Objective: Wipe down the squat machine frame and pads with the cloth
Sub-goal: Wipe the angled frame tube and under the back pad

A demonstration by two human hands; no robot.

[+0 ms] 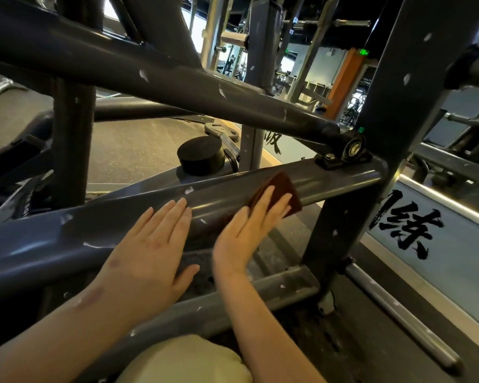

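Note:
The squat machine frame [227, 194] is dark grey steel with chipped paint, and its wide lower beam runs across the middle of the view. A brown cloth [281, 186] lies flat on that beam near its right end. My right hand [249, 230] presses the cloth against the beam with straight fingers, covering its lower left part. My left hand [150, 250] rests flat on the same beam just to the left, fingers apart, holding nothing. No pad of the machine is clearly in view.
A diagonal grey bar [177, 81] crosses above the hands to a pivot bearing [353, 147]. A black rubber stopper [201, 154] stands behind the beam. An upright post [376, 134] rises at the right. A lower crossbar [260, 297] lies beneath my wrists. My pale trouser knee [188, 360] is at the bottom.

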